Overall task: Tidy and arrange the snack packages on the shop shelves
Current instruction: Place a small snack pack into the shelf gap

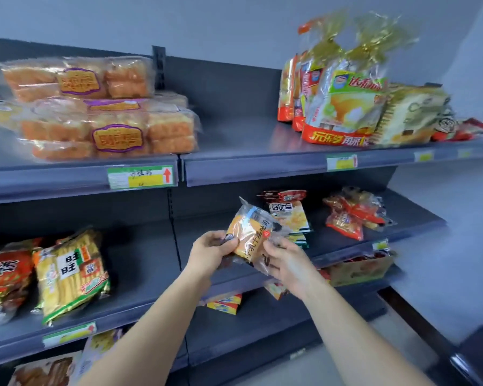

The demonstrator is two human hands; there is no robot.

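Currently: mid-task, one item in hand. A clear-wrapped orange snack packet (pixel 253 232) was held in the air at centre frame, in front of the middle shelf (pixel 140 263) and not resting on it.

Grip: the left hand (pixel 214 253) was clamped on the packet's left edge, fingers curled behind and thumb on the front. The right hand (pixel 289 261) pinched the lower right corner of the wrapper. It was motion-blurred, so exact finger placement was not readable.

Orientation: the long axis stood steeply, near upright in the frame. The upper sealed end leaned toward upper left and the lower end sat between the two hands. The printed face was toward the camera, with the print running along the long axis.

Step (judgement): inspecting or orienting the packet before placing it. The chip bags (pixel 289 215) stood just behind it, right of centre. The loose red packets (pixel 349 215) lay further right on the same shelf.

Next move (judgement): pick a slot on the shelf. Bare shelf showed between the yellow cracker bag (pixel 70 274) at lower left and the chip bags. The packet should go down face out, with one hand releasing first. The wrapper looked slippery and would likely need support until seated.
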